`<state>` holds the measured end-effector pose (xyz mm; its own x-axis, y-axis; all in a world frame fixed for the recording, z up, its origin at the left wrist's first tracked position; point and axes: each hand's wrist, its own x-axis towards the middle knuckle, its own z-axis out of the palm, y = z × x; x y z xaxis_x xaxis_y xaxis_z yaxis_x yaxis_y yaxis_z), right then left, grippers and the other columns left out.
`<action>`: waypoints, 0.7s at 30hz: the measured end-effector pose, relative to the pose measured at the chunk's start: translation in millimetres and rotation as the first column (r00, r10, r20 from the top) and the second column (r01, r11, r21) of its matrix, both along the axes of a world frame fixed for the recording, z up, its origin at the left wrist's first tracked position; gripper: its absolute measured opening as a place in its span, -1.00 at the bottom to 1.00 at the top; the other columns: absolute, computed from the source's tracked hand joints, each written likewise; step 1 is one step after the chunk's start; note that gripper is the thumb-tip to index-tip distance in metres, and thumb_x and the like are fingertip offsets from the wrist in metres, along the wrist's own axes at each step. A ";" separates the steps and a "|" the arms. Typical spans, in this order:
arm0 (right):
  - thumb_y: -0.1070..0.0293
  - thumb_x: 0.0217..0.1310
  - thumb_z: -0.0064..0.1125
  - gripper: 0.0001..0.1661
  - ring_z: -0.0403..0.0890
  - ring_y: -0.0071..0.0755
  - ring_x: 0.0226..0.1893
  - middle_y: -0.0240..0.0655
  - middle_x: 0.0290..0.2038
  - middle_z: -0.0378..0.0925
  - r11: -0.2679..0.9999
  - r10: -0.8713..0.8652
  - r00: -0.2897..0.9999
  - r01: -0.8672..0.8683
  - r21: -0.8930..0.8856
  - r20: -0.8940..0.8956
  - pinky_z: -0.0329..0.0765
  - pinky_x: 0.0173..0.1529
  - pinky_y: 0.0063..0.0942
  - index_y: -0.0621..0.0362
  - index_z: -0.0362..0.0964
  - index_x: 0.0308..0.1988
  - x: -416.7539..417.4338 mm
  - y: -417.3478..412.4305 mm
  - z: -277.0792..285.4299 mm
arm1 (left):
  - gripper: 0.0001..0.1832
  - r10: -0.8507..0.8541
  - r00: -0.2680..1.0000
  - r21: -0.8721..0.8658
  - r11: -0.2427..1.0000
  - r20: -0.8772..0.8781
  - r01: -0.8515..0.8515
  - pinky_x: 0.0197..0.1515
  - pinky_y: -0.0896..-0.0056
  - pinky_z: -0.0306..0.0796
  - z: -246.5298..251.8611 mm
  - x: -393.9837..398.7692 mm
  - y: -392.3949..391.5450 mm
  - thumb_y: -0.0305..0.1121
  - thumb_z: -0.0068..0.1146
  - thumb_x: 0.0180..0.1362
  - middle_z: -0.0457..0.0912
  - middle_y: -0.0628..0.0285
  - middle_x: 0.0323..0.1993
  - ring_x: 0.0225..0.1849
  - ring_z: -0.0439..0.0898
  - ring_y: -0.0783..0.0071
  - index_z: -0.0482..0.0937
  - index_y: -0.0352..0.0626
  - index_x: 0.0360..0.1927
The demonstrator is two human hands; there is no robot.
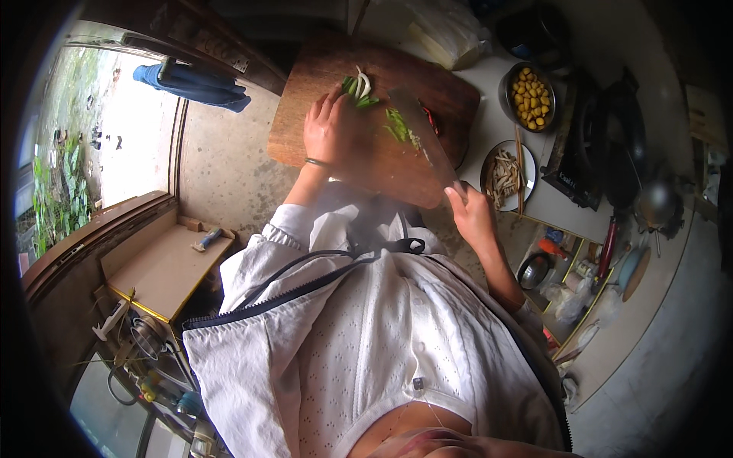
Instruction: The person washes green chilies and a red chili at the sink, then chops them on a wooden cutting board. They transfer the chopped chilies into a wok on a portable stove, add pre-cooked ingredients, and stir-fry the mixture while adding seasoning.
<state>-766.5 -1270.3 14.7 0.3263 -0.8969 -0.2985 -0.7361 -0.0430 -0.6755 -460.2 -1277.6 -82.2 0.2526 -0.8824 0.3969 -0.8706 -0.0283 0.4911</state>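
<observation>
A wooden cutting board (326, 63) lies in front of me. My right hand (474, 214) grips the handle of a cleaver (432, 143), whose blade slants up and left over the board. Bits of chopped green vegetable (396, 125) lie just left of the blade, and some red chili pieces (429, 121) show on its far side. My left hand (329, 126) rests on the board near its left part, fingers beside green stalks with white ends (361, 89). Whether it grips the stalks I cannot tell; a blurred patch covers part of the area beside it.
To the right stand a bowl of yellow pieces (532, 97), a plate of pale strips (504, 177) with chopsticks (520, 166) on its rim, and a dark stove (578, 160) with a wok (618, 137). A plastic bag (452, 34) lies behind the board.
</observation>
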 end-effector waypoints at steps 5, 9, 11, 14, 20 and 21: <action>0.22 0.34 0.16 -0.67 0.65 0.19 -0.32 0.09 -0.37 0.60 0.999 0.042 0.994 -0.044 -0.014 -0.102 0.53 -0.29 -0.21 0.32 0.53 -0.16 9.8 -4.9 3.9 | -0.47 -0.118 0.993 0.058 0.991 -0.001 0.118 0.20 0.14 0.42 -10.8 11.0 31.8 -0.46 0.28 -0.03 0.53 0.20 0.24 0.16 0.52 0.11 0.55 -0.18 0.11; 0.18 0.33 0.14 -0.66 0.61 0.27 -0.40 0.10 -0.47 0.56 0.992 0.119 0.982 -0.125 -0.032 -0.146 0.51 -0.36 -0.05 0.28 0.50 -0.32 27.9 -11.1 10.4 | -0.40 -0.112 0.994 0.122 0.986 -0.015 0.113 0.18 0.15 0.41 -1.1 -10.0 62.3 -0.47 0.33 -0.09 0.51 0.21 0.27 0.17 0.52 0.13 0.54 -0.16 0.14; 0.17 0.33 0.13 -0.64 0.60 0.28 -0.44 0.11 -0.51 0.55 0.982 0.168 0.970 -0.180 -0.054 -0.178 0.51 -0.38 0.02 0.26 0.48 -0.39 36.7 -14.4 8.9 | -0.47 -0.088 0.996 0.104 0.990 -0.035 0.091 0.19 0.13 0.36 2.5 -16.6 66.4 -0.43 0.35 -0.07 0.52 0.22 0.26 0.17 0.51 0.12 0.56 -0.15 0.06; 0.20 0.34 0.11 -0.68 0.61 0.29 -0.44 0.13 -0.52 0.55 0.961 0.240 0.935 -0.266 -0.070 -0.261 0.53 -0.36 0.07 0.25 0.49 -0.36 46.3 -18.3 6.0 | -0.61 -0.056 0.997 0.045 0.997 -0.052 0.059 0.18 0.13 0.35 -0.5 -21.7 66.8 -0.41 0.35 -0.03 0.54 0.22 0.22 0.14 0.52 0.14 0.57 -0.13 -0.07; 0.24 0.33 0.11 -0.74 0.62 0.27 -0.46 0.13 -0.54 0.55 0.949 0.260 0.903 -0.304 -0.080 -0.342 0.54 -0.35 0.07 0.22 0.49 -0.30 57.8 -15.2 -17.5 | -0.67 -0.073 0.997 0.011 0.997 -0.024 0.073 0.12 0.14 0.38 -11.7 -23.3 70.2 -0.42 0.33 -0.02 0.58 0.23 0.18 0.08 0.56 0.18 0.60 -0.14 -0.12; 0.24 0.33 0.11 -0.74 0.62 0.27 -0.46 0.13 -0.55 0.55 0.950 0.251 0.909 -0.297 -0.095 -0.333 0.54 -0.36 0.07 0.22 0.50 -0.31 60.2 -14.9 -20.9 | -0.67 -0.075 0.997 0.008 0.997 -0.025 0.075 0.12 0.14 0.38 -12.5 -23.2 71.2 -0.42 0.33 -0.02 0.58 0.23 0.18 0.08 0.56 0.18 0.60 -0.13 -0.12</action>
